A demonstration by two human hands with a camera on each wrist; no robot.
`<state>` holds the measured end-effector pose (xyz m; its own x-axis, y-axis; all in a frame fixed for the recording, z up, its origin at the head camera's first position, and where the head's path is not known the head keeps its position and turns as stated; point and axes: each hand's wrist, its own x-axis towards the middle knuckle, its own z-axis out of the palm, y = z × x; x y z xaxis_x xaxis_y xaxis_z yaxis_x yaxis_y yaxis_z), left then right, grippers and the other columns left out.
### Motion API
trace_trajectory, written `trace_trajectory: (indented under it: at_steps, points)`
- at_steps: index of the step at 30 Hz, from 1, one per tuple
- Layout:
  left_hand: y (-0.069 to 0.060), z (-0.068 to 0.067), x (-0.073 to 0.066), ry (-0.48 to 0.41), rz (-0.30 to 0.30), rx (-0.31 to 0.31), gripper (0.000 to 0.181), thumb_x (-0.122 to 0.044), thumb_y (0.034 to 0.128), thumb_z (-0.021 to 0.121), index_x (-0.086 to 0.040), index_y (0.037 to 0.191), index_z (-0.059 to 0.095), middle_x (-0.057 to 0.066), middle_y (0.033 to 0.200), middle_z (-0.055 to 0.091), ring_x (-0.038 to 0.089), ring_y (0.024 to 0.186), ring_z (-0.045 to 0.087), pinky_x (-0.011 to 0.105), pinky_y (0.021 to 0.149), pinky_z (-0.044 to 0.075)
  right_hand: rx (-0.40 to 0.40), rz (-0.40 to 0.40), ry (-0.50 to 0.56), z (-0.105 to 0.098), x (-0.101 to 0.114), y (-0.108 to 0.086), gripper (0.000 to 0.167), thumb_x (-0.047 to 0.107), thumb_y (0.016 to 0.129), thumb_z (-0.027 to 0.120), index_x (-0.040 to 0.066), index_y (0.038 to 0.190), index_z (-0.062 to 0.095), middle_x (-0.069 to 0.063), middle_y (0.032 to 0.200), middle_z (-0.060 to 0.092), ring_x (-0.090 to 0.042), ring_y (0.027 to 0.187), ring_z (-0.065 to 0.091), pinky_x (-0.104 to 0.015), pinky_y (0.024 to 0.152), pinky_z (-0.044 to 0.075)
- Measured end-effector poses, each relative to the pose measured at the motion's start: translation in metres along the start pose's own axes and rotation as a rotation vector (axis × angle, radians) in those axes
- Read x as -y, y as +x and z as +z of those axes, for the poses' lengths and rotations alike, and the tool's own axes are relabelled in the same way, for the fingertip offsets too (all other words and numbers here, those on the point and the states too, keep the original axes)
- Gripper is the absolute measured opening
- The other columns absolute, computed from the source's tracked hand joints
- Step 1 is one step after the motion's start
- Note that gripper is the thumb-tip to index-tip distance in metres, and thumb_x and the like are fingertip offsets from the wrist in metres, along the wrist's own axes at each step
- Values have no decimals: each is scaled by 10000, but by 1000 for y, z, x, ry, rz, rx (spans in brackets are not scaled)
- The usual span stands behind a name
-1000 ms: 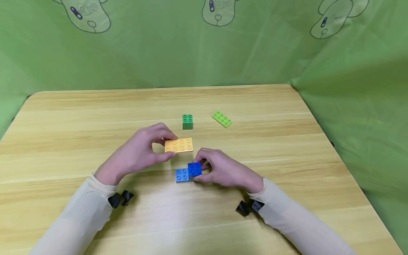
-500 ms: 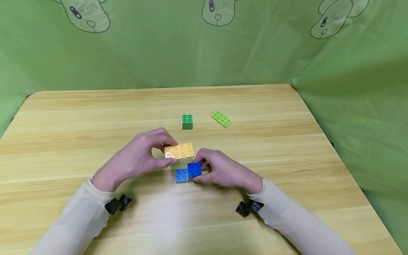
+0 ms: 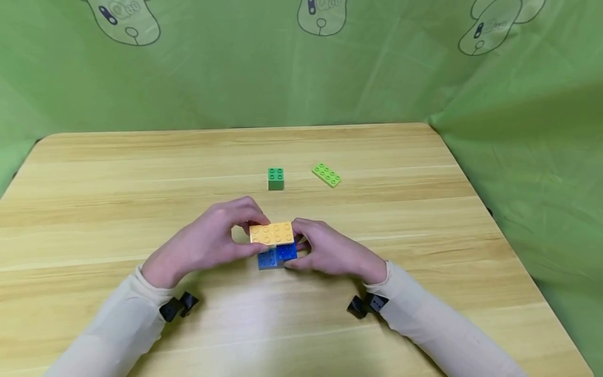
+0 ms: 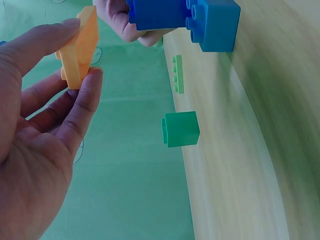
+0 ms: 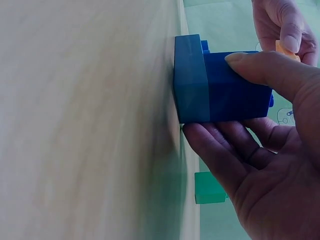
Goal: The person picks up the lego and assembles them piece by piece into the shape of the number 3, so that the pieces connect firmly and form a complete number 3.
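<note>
One orange brick [image 3: 278, 233] is pinched by the left hand [image 3: 207, 241], raised above and apart from the dark blue brick [image 3: 287, 253]. That one sits on one end of the light blue brick [image 3: 267, 259], and the right hand [image 3: 332, 250] grips it with thumb and fingers. Farther back on the wooden table [image 3: 400, 209] lie the green brick [image 3: 275, 179] and the lime plate [image 3: 326, 175]. Since a second ago, the left hand has brought the orange brick nearer the right hand, which has stayed put.
</note>
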<state>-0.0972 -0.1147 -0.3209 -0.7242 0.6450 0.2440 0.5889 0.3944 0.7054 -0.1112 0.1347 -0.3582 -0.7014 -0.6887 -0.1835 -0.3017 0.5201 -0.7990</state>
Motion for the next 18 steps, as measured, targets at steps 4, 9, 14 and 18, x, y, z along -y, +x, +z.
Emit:
trace_trajectory:
  at_steps: [4,9,14,18]
  points:
    - [0,3,0,-14,2,12,281,-123,809,824,-68,1059,706,-57,998,625,77,835,601,293,732,556,-3,-10,-9,1,0,-1,418,127,819,813,59,1170,598,22,1053,603,-99,932,610,-249,818,539]
    - [-2,5,1,-16,-1,26,260,-136,827,810,-69,1054,704,-52,988,625,82,829,601,325,731,561,-8,-24,-33,0,1,0,346,144,817,818,72,1080,604,20,1017,596,-117,907,599,-271,798,544]
    - [-2,5,0,1,-6,34,271,-146,820,818,-71,1053,702,-60,987,624,80,825,596,326,727,560,-8,-22,-38,0,1,0,332,157,817,820,79,1054,601,17,1007,593,-129,895,593,-286,788,547]
    - [0,7,-1,7,-3,53,263,-152,831,809,-69,1056,700,-57,986,620,84,826,587,332,726,558,-11,-23,-42,0,0,-1,321,153,818,817,78,1039,597,11,994,591,-146,884,592,-299,767,549]
